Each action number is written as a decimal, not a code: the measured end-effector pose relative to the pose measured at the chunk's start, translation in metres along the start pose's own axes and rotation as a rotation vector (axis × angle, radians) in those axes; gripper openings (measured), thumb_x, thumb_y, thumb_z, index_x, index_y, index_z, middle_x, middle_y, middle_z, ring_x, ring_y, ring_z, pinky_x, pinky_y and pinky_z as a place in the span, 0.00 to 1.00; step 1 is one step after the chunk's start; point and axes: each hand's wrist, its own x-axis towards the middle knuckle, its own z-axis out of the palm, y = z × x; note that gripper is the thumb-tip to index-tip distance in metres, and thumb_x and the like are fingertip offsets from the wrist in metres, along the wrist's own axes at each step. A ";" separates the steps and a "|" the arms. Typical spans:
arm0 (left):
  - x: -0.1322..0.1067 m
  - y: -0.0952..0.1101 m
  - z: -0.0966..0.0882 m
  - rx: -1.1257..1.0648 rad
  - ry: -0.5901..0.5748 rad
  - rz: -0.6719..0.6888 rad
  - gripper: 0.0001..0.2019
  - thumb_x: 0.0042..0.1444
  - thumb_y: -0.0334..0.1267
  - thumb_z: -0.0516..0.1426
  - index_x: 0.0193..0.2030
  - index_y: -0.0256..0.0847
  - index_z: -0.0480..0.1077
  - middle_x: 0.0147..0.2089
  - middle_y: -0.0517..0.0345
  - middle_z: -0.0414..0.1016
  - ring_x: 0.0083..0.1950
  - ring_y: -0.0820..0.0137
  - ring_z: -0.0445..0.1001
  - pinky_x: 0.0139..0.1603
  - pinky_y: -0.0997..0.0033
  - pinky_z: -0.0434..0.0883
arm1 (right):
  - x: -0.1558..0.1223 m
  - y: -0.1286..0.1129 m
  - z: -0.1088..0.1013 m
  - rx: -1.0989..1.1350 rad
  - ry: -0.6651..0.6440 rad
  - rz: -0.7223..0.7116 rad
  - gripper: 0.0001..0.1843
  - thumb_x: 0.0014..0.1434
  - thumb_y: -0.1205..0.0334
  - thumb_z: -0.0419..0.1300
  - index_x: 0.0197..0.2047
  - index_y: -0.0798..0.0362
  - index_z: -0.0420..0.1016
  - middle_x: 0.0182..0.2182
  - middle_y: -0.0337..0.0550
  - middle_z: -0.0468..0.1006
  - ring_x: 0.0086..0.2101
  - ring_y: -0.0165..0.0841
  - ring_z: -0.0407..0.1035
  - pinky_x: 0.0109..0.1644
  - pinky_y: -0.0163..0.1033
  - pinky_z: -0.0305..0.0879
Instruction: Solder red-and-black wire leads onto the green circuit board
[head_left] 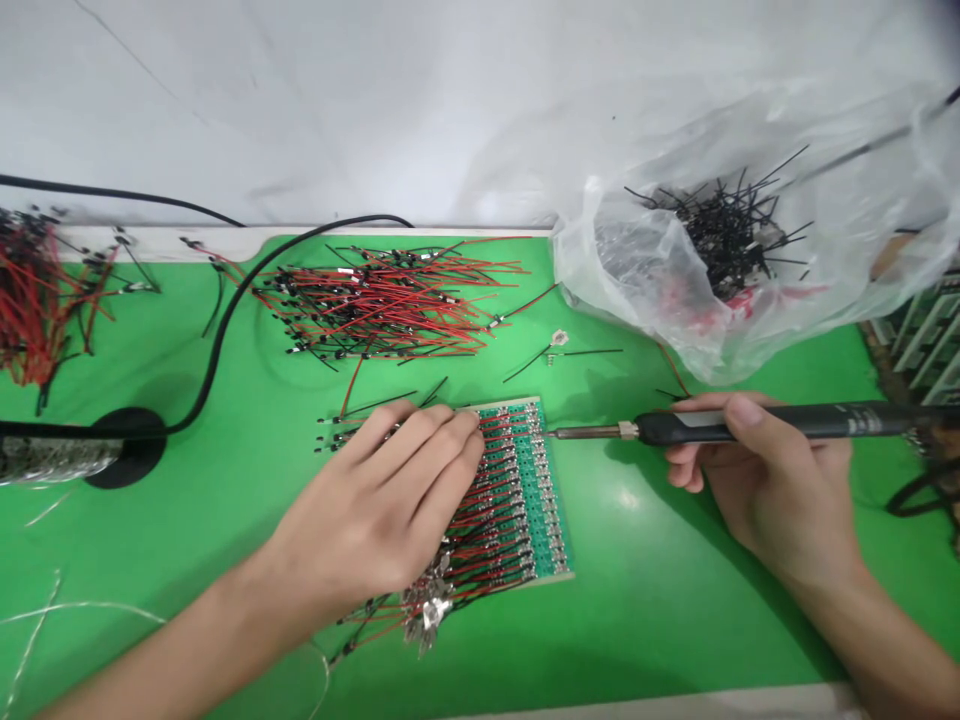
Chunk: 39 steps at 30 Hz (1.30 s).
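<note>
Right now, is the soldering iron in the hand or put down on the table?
In the hand: the right hand grips the soldering iron by its black handle, with the metal tip pointing toward the green circuit board.

From where I'm watching, a green circuit board [546, 490] lies flat on the counter [622, 590], red-and-black wires [487, 540] fanned across it, a black soldering iron [825, 420] held level, its tip just beside the board's edge.

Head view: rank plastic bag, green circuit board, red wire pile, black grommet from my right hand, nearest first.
1. Plastic bag, above the right hand.
2. Green circuit board, left.
3. Red wire pile, upper left.
4. Black grommet, far left.
</note>
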 end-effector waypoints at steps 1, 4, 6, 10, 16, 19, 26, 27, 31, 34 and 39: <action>0.000 0.000 0.000 0.000 0.003 0.000 0.12 0.67 0.25 0.51 0.51 0.23 0.72 0.53 0.38 0.79 0.52 0.53 0.77 0.52 0.51 0.71 | 0.000 0.000 0.000 0.002 -0.002 0.001 0.09 0.56 0.55 0.68 0.32 0.52 0.87 0.18 0.43 0.81 0.16 0.34 0.73 0.15 0.35 0.68; -0.001 0.000 0.000 -0.003 -0.001 0.000 0.12 0.67 0.25 0.51 0.51 0.23 0.72 0.54 0.37 0.79 0.52 0.52 0.77 0.52 0.51 0.71 | 0.000 0.000 -0.001 0.009 -0.009 0.010 0.09 0.56 0.55 0.68 0.32 0.52 0.87 0.18 0.43 0.81 0.16 0.34 0.73 0.15 0.34 0.68; -0.002 0.001 0.001 -0.002 0.003 -0.001 0.11 0.67 0.25 0.51 0.51 0.23 0.72 0.54 0.37 0.79 0.52 0.52 0.77 0.52 0.50 0.71 | 0.000 0.000 -0.002 0.008 -0.010 0.014 0.09 0.57 0.56 0.68 0.33 0.52 0.87 0.18 0.43 0.81 0.16 0.33 0.73 0.16 0.33 0.68; -0.002 0.001 0.001 0.003 0.008 -0.006 0.11 0.66 0.25 0.53 0.51 0.23 0.72 0.54 0.37 0.78 0.52 0.51 0.76 0.52 0.50 0.71 | 0.000 0.000 -0.002 0.008 -0.010 0.012 0.09 0.57 0.56 0.68 0.33 0.52 0.86 0.19 0.43 0.81 0.16 0.33 0.73 0.16 0.33 0.68; -0.002 0.002 0.003 -0.003 0.000 -0.009 0.10 0.64 0.25 0.56 0.50 0.23 0.73 0.54 0.36 0.78 0.53 0.51 0.75 0.52 0.49 0.71 | 0.000 0.000 -0.001 0.015 -0.020 0.008 0.09 0.57 0.55 0.68 0.33 0.52 0.86 0.19 0.43 0.81 0.17 0.33 0.74 0.16 0.33 0.68; -0.003 0.002 0.006 0.005 0.007 -0.008 0.11 0.63 0.25 0.58 0.51 0.23 0.73 0.54 0.36 0.78 0.53 0.51 0.75 0.52 0.49 0.72 | -0.001 0.000 -0.002 0.028 -0.028 -0.001 0.09 0.58 0.56 0.67 0.33 0.53 0.86 0.19 0.43 0.81 0.17 0.33 0.74 0.17 0.33 0.68; -0.003 0.001 0.006 0.020 0.009 -0.008 0.12 0.60 0.25 0.60 0.51 0.22 0.73 0.54 0.37 0.78 0.53 0.52 0.74 0.54 0.50 0.71 | -0.003 -0.002 -0.004 0.050 -0.039 -0.025 0.10 0.59 0.56 0.66 0.34 0.52 0.86 0.20 0.42 0.82 0.17 0.32 0.74 0.17 0.32 0.68; -0.003 0.001 0.005 0.020 0.008 -0.005 0.12 0.61 0.24 0.60 0.51 0.23 0.73 0.54 0.37 0.78 0.53 0.52 0.74 0.53 0.50 0.70 | -0.003 -0.003 -0.003 0.052 -0.043 -0.024 0.10 0.59 0.56 0.67 0.34 0.52 0.86 0.20 0.42 0.82 0.17 0.32 0.74 0.17 0.32 0.69; -0.003 0.000 0.003 0.022 -0.016 -0.017 0.13 0.62 0.24 0.58 0.54 0.24 0.72 0.55 0.40 0.78 0.53 0.54 0.73 0.54 0.51 0.69 | -0.004 -0.005 -0.003 0.062 -0.060 -0.023 0.10 0.59 0.56 0.67 0.34 0.51 0.87 0.20 0.42 0.82 0.17 0.32 0.74 0.17 0.32 0.69; -0.005 -0.001 0.003 -0.019 -0.007 -0.060 0.13 0.63 0.26 0.59 0.54 0.27 0.71 0.56 0.43 0.77 0.55 0.56 0.72 0.55 0.53 0.69 | -0.006 -0.006 -0.004 0.067 -0.068 -0.012 0.09 0.58 0.55 0.67 0.34 0.51 0.87 0.19 0.42 0.81 0.17 0.32 0.74 0.17 0.32 0.69; -0.004 -0.002 0.006 -0.139 0.028 -0.151 0.13 0.63 0.25 0.59 0.53 0.29 0.71 0.53 0.47 0.77 0.53 0.62 0.72 0.55 0.58 0.69 | -0.007 -0.006 -0.005 0.070 -0.093 0.016 0.10 0.57 0.53 0.68 0.34 0.51 0.87 0.19 0.43 0.81 0.16 0.33 0.74 0.16 0.32 0.69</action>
